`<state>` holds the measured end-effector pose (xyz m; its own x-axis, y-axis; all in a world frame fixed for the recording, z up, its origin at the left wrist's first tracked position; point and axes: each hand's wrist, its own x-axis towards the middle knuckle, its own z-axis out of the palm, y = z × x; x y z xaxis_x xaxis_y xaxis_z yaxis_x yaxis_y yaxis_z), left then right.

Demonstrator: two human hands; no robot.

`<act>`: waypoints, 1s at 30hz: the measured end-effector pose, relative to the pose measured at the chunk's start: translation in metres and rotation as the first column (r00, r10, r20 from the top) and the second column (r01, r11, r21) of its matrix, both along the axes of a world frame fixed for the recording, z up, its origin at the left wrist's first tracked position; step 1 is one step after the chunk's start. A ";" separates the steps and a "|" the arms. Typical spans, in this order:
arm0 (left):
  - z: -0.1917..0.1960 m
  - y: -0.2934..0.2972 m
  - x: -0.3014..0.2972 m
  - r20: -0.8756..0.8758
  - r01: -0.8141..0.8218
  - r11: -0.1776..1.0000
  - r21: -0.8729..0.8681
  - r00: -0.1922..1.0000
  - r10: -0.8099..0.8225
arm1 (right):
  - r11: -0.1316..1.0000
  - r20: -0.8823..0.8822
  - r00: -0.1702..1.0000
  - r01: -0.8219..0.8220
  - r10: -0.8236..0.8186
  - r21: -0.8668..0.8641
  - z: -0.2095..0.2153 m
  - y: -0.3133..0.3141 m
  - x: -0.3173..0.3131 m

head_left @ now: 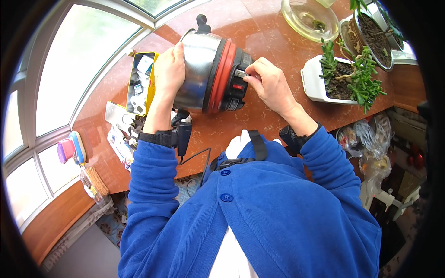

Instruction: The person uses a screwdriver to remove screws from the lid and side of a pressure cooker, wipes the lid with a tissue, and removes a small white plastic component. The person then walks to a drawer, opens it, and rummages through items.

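A round steel appliance (197, 65) lies tipped on its side on the brown table, with red bands (223, 76) and a black end section (237, 95) turned to the right. My left hand (169, 69) is pressed against its steel side, fingers partly out of sight behind the metal. With thumb and forefinger, my right hand (269, 81) pinches a small grey tab (241, 73) at the black end. Just below that tab sits a small red switch (238, 86). A black knob-like piece (202, 23) sticks out at the appliance's far side.
Left of the appliance stands a yellow box (150, 103) of small white and grey parts. To the right are a white planter (311, 83) with a succulent, a round pot (371, 37) and a clear bowl (333, 34). Brushes (74, 147) lean by the window; plastic bags (375, 139) hang lower right.
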<state>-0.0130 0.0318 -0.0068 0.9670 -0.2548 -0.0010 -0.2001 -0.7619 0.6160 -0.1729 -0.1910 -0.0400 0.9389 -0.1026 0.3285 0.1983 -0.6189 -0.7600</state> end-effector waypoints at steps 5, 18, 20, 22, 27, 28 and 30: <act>0.002 -0.003 0.002 0.015 -0.005 0.999 0.053 1.000 0.004 | 0.998 -0.053 0.997 -0.055 0.055 0.014 0.003 -0.002 0.000; 0.007 -0.005 -0.006 0.034 -0.017 0.999 0.033 0.999 0.016 | 0.986 -0.096 0.995 -0.039 0.023 -0.162 0.008 -0.002 0.008; 0.007 -0.006 -0.005 0.056 -0.005 1.000 0.018 0.998 0.004 | 0.989 -0.097 0.994 -0.062 0.049 -0.137 0.010 -0.003 0.013; 0.007 -0.005 -0.005 0.055 0.008 1.000 -0.001 0.998 -0.008 | 0.987 -0.099 0.992 -0.089 0.076 -0.135 0.012 -0.003 0.018; 0.001 0.000 -0.004 0.047 0.003 1.000 0.019 0.999 -0.004 | 0.971 -0.139 0.986 -0.118 0.090 -0.210 0.017 -0.001 0.022; 0.000 0.000 -0.004 0.057 0.001 1.000 0.016 0.998 -0.002 | 0.973 -0.153 0.984 -0.116 0.086 -0.201 0.017 0.000 0.023; -0.001 0.000 -0.003 0.055 0.000 1.000 0.001 0.998 0.000 | 0.977 -0.166 0.984 -0.098 0.067 -0.188 0.016 -0.001 0.023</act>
<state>-0.0160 0.0318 -0.0079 0.9655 -0.2551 0.0524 -0.2342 -0.7624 0.6032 -0.1502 -0.1919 -0.0238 0.9830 0.0288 0.1813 0.1421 -0.7446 -0.6522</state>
